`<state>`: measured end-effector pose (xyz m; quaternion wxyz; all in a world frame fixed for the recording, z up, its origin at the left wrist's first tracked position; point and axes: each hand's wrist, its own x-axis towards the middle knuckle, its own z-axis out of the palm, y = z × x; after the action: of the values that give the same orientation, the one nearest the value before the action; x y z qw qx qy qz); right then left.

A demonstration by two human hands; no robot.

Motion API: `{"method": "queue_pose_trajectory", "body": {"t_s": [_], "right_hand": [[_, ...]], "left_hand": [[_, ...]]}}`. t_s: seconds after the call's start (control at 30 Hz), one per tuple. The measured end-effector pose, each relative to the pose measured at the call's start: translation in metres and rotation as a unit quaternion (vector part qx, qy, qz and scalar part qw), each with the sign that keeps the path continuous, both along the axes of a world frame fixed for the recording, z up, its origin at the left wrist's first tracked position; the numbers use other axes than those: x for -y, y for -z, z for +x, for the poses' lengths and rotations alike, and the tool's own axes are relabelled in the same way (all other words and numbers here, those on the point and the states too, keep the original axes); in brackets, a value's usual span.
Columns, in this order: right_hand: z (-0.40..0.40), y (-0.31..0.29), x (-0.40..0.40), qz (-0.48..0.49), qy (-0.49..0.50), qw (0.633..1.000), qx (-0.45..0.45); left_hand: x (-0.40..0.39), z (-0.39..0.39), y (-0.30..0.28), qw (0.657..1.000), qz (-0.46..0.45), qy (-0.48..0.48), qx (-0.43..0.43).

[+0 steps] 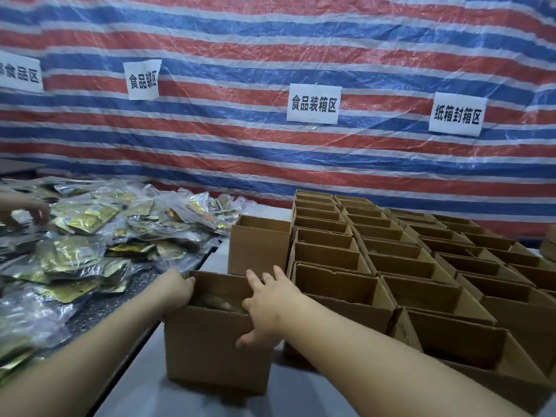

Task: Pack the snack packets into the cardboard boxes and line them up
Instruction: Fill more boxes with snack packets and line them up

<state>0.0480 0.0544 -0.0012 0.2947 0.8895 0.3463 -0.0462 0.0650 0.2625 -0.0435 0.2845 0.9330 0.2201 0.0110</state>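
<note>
Both hands hold the near box (pixel 210 341), left hand (pixel 177 288) gripping its left rim, right hand (pixel 264 308) spread wide on its right corner, likely to slide it into the rows of boxes (pixel 421 266) at right.

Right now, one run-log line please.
left hand: grips near box rim | right hand: open on rim | packets inside

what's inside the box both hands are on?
Inside the near box, tan rounded shapes show just under the rim, probably snack packets. The front wall, left hand and right hand cover the rest, so count and fill level can't be told.
</note>
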Motion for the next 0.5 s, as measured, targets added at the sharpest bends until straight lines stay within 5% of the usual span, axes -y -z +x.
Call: {"method": "queue_pose_trajectory", "body": {"t_s": [0.5], "right_hand": [[0.171, -0.001, -0.012, -0.039, 0.144, 0.988, 0.045]], "left_hand": [[0.011, 0.201, 0.002, 0.997, -0.041, 0.039, 0.043]]}}
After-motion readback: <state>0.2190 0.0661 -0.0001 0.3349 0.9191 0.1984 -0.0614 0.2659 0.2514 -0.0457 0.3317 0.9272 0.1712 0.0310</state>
